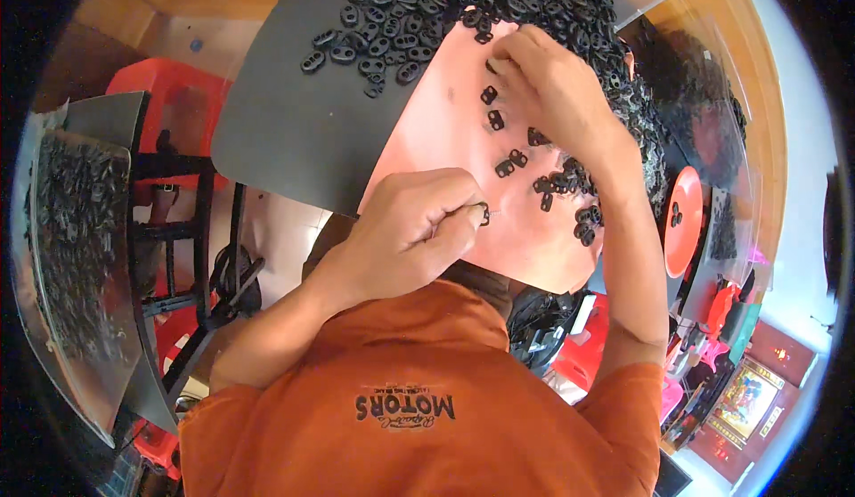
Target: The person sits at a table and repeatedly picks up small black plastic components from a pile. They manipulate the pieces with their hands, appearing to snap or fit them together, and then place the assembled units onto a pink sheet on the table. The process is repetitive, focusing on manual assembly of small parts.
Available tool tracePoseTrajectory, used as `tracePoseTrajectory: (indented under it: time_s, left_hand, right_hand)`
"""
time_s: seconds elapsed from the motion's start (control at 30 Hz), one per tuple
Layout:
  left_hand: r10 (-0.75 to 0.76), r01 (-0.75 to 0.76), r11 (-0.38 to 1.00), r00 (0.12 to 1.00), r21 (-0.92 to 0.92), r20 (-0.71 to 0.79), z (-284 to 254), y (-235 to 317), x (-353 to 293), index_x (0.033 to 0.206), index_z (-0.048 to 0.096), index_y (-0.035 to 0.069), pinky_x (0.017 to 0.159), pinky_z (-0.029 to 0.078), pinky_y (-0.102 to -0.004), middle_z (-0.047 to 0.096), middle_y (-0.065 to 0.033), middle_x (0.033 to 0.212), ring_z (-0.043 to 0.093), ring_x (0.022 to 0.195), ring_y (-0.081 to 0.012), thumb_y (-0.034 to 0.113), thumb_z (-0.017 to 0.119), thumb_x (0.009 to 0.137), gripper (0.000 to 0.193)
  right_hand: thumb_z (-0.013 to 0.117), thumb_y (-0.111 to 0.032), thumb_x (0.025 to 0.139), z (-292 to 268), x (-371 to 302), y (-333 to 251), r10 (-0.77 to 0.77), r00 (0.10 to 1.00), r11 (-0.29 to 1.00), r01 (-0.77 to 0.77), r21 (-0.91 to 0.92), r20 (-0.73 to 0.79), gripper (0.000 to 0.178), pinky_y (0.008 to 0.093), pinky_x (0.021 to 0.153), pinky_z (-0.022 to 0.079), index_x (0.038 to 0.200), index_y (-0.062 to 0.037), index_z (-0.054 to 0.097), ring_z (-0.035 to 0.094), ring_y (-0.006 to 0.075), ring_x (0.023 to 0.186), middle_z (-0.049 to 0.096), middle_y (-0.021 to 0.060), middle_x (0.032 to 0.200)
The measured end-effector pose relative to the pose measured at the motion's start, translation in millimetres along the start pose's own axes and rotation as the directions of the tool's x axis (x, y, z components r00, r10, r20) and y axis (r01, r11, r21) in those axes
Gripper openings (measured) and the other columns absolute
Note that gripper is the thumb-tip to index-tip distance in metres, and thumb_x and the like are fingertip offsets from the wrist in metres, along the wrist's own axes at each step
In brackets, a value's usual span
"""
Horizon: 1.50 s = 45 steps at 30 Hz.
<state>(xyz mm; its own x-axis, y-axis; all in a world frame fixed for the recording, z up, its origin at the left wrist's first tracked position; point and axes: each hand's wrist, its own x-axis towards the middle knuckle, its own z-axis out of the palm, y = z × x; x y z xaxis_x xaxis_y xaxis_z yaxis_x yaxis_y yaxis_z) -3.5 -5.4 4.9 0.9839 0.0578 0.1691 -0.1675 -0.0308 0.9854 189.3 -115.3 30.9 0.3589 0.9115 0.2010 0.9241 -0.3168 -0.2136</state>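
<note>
Near the front edge of the pink sheet [419, 123], my left hand [414, 230] is closed, with thumb and forefinger pinching a small black two-holed piece [484, 215]. Farther off and to the right, my right hand [552, 87] reaches over the sheet with its fingers bent together. A dark bit shows at its fingertips, too small to name. Loose black two-holed pieces [496, 120] lie on the sheet below that hand, and a small cluster of them [563, 182] lies to its right, nearer me.
A big heap of black two-holed pieces [419, 7] covers the far side of the dark grey board [294, 132]. An orange plate [684, 221] with a few pieces stands at right. Red stools [174, 105] and a rack with a piece-covered tray [80, 230] are at left.
</note>
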Motion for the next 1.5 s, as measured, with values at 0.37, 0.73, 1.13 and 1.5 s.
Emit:
tracePoseTrajectory:
  time_s: [0.37,0.73,1.13,1.5]
  left_hand:
    - [-0.004,0.004,1.000,1.000,0.014,0.010,-1,-1,1,0.072,0.050,-0.001,0.047,0.035,-0.0319,0.045,-0.0098,0.060,0.042,0.049,-0.0184,0.003,0.051,0.081,0.010]
    - [-0.002,0.002,1.000,1.000,-0.001,-0.010,0,-1,1,0.074,0.052,-0.001,0.048,0.034,-0.0288,0.045,-0.0064,0.061,0.041,0.051,-0.0128,0.006,0.051,0.083,0.011]
    - [-0.127,0.107,0.968,0.989,-0.229,-0.073,-2,-2,-6,0.075,0.054,0.000,0.056,0.039,-0.0235,0.050,-0.0021,0.069,0.047,0.062,-0.0082,0.010,0.048,0.084,0.015]
    - [-0.170,0.117,0.928,0.978,-0.354,-0.121,-2,-1,-8,0.081,0.059,-0.002,0.052,0.039,-0.0216,0.055,-0.0053,0.073,0.050,0.061,-0.0094,0.016,0.050,0.081,0.021]
  right_hand:
    - [0.059,-0.011,0.085,-6,-1,3,0.034,0.998,0.989,-0.040,0.144,0.043,0.015,0.0359,0.060,0.044,0.090,0.0025,0.058,0.055,0.0277,0.065,0.054,0.0149,0.077]
    - [0.059,-0.014,0.082,-1,12,2,-0.026,0.997,0.999,0.024,0.027,0.074,0.018,0.0400,0.057,0.041,0.080,0.0028,0.052,0.050,0.0349,0.063,0.050,0.0172,0.070]
    - [0.055,-0.021,0.091,-30,-32,-48,0.326,0.877,0.554,-0.481,0.680,0.354,0.025,0.0243,0.050,0.039,0.081,0.0000,0.061,0.050,0.0058,0.060,0.054,-0.0007,0.067]
    - [0.056,-0.020,0.092,-26,-62,-69,0.339,0.860,0.346,-0.491,0.799,0.382,0.024,0.0205,0.050,0.033,0.080,-0.0004,0.062,0.041,0.0023,0.060,0.049,-0.0049,0.064]
